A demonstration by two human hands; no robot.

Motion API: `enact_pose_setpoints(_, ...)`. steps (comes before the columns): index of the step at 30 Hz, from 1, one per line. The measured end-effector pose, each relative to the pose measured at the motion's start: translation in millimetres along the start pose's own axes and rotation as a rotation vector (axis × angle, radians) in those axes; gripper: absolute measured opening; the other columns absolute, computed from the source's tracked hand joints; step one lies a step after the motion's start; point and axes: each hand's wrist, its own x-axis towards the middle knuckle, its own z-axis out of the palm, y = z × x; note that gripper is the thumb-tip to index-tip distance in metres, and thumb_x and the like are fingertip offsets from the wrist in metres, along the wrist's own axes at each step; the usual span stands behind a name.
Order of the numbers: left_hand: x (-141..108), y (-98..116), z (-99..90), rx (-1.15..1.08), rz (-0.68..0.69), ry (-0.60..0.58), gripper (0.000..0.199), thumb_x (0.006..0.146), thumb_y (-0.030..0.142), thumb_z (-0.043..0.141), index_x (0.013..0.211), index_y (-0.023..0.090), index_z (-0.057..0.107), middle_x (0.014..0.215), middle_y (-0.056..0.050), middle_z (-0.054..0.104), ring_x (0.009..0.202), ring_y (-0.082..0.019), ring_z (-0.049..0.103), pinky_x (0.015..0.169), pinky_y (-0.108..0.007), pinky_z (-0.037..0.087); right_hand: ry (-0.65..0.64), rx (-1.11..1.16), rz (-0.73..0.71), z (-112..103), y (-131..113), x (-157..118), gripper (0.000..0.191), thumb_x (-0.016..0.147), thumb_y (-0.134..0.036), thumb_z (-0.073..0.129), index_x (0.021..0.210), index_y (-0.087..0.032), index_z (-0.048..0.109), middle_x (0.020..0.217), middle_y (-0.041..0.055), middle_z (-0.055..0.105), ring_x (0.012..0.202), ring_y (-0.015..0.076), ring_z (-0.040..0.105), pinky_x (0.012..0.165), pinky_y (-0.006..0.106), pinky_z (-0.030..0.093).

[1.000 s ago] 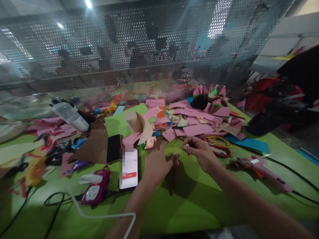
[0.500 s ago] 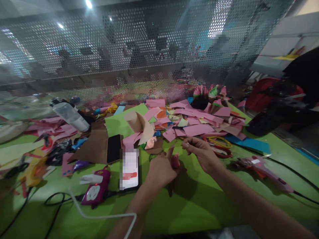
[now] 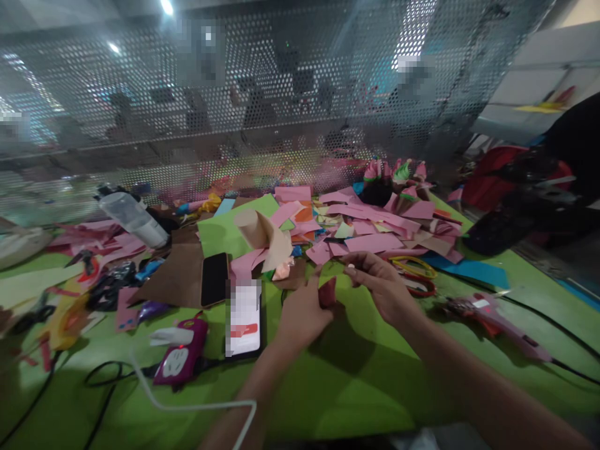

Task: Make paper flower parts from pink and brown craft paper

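Observation:
My left hand (image 3: 304,314) is closed around a small dark pink craft piece (image 3: 328,292) above the green table; its fingers hide much of the piece. A forefinger sticks up and points toward my right hand (image 3: 382,286). The right thumb and fingertips are pinched together just right of the piece, and a tiny pale spot shows between them, too small to name. Behind the right hand lie scissors (image 3: 417,267) with yellow and red handles. A pink glue gun (image 3: 504,325) rests to the right of it.
Pink paper strips (image 3: 375,244) and scraps pile across the back. Small cone-shaped crafts (image 3: 402,174) stand behind them. Left are a dark phone (image 3: 214,281), a lit phone (image 3: 246,319), a magenta device (image 3: 180,356) with cables, and a clear bottle (image 3: 134,219). A mesh panel (image 3: 234,112) rises behind.
The pink piece has turned in my left hand, and the brown point seen below it is now hidden. My right hand has shifted slightly, its fingertips pinching near the left forefinger.

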Motion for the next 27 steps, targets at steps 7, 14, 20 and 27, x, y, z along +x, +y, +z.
enact_pose_setpoints(7,12.0,-15.5,9.9,-0.374,0.097,0.169,0.079,0.073,0.032,0.076,0.145,0.022,0.046,0.134,-0.012,0.063,0.114,-0.030,0.061,0.096,-0.042,0.046,-0.002,0.039,-0.006,0.6,-5.8,-1.1,0.028,0.064,-0.040,0.085,0.080,-0.021,0.072,0.075,-0.0004,0.062,0.059,0.0103,0.048,0.056,0.027,0.042)
enact_pose_setpoints(14,20.1,-22.4,11.7,-0.777,0.059,0.170,0.057,0.073,0.039,0.079,0.122,0.014,0.064,0.122,-0.013,0.069,0.111,-0.029,0.062,0.098,-0.042,0.046,0.023,0.032,-0.017,-0.2,-6.1,-1.1,0.027,0.064,-0.042,0.084,0.079,-0.022,0.072,0.073,-0.0005,0.062,0.058,0.0111,0.046,0.056,0.028,0.039)
enact_pose_setpoints(20,15.6,-16.9,9.9,-1.071,0.010,0.104,0.060,0.073,0.046,0.080,0.122,0.015,0.065,0.120,-0.012,0.071,0.111,-0.025,0.063,0.099,-0.036,0.045,0.021,0.002,-0.013,0.1,-6.8,-1.8,0.026,0.063,-0.042,0.083,0.079,-0.023,0.075,0.076,0.0016,0.065,0.061,0.0128,0.046,0.057,0.029,0.038)
enact_pose_setpoints(27,14.8,-16.2,11.6,-1.134,-0.055,0.091,0.062,0.069,0.050,0.083,0.119,0.017,0.066,0.114,-0.010,0.072,0.103,-0.022,0.064,0.095,-0.034,0.047,0.001,-0.030,-0.003,-0.6,-7.4,-2.1,0.033,0.067,-0.051,0.082,0.083,-0.023,0.077,0.074,0.0018,0.066,0.059,0.0124,0.047,0.058,0.029,0.037)
